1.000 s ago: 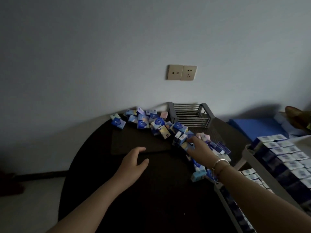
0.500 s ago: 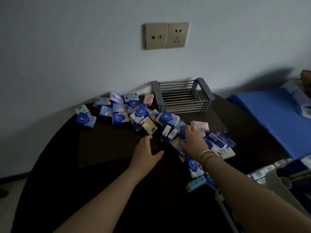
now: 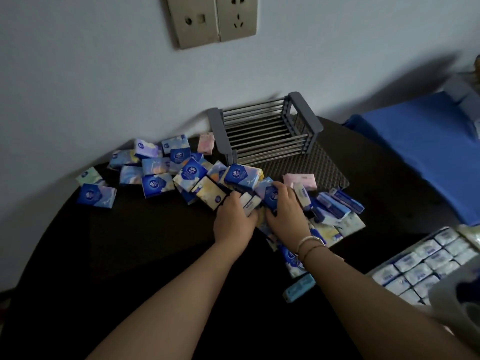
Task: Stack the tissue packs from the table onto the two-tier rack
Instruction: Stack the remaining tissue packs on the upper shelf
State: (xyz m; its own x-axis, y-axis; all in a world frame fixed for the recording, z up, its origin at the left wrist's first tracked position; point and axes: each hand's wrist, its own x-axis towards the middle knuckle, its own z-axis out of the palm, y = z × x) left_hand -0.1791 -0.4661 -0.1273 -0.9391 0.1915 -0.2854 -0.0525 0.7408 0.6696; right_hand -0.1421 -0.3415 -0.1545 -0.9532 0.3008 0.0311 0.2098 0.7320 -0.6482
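Several small blue, lilac and pink tissue packs [image 3: 161, 175] lie scattered in a band across the dark round table [image 3: 145, 242]. My left hand [image 3: 232, 220] and my right hand [image 3: 285, 214] are side by side in the middle of the pile. The left hand's fingers curl round a white-ended pack [image 3: 250, 203]. The right hand's fingers curl over a dark blue pack [image 3: 271, 194]. At the lower right stands the white rack [image 3: 441, 300], its tier filled with rows of tissue packs [image 3: 426, 261].
A grey slatted metal basket [image 3: 265, 133] stands at the table's back by the wall. A blue surface [image 3: 426, 157] lies to the right beyond the table. A light blue pack [image 3: 298, 288] sits near the table's right edge. A wall socket [image 3: 211, 19] is overhead.
The view has tilted down and closer. My left hand moved forward from the bare table into the pile and took hold of a pack beside my right hand.
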